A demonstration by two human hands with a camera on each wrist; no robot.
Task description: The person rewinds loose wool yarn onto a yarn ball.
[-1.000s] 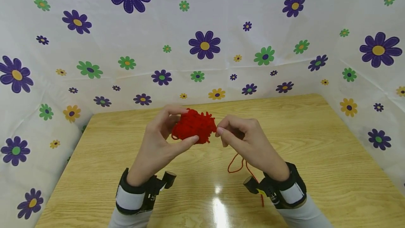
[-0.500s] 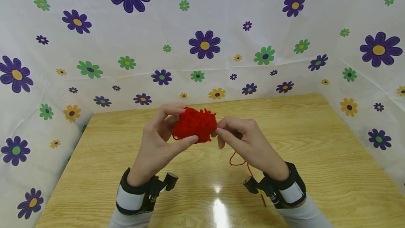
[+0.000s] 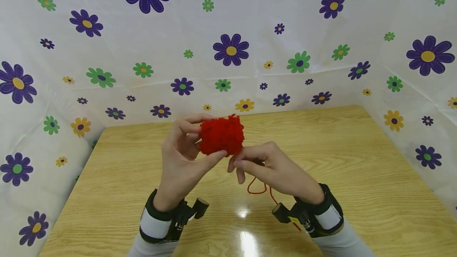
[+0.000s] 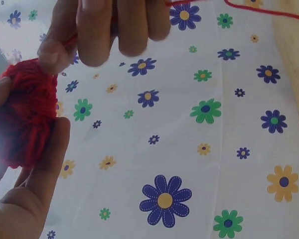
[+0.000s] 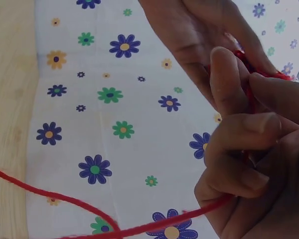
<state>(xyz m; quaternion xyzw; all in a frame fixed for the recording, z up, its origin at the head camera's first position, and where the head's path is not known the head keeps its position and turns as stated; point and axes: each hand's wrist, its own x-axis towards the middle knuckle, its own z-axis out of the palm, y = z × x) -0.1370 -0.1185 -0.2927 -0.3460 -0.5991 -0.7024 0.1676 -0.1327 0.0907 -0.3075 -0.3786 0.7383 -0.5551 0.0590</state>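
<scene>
A bundle of red yarn point(image 3: 222, 135) is held up above the table, gripped by my left hand point(image 3: 181, 163) with the thumb below and the fingers behind and on top. At the bundle's lower right corner is my right hand point(image 3: 273, 167), whose thumb and forefinger pinch the yarn strand. In the right wrist view the strand point(image 5: 179, 217) runs through the curled fingers and trails off to the left. From under the right hand, a loose loop of yarn point(image 3: 256, 193) hangs. The left wrist view shows the bundle point(image 4: 27, 119) between left thumb and fingers.
A wooden table point(image 3: 125, 185) lies beneath both hands. White cloth point(image 3: 200, 27) with printed flowers stands behind it and on both sides. Each wrist wears a black strap with a small camera point(image 3: 281, 212).
The yarn bundle has turned and risen slightly in my left hand. My right hand has shifted left and down, from the bundle's right side to its lower right corner, the loop moving with it.
</scene>
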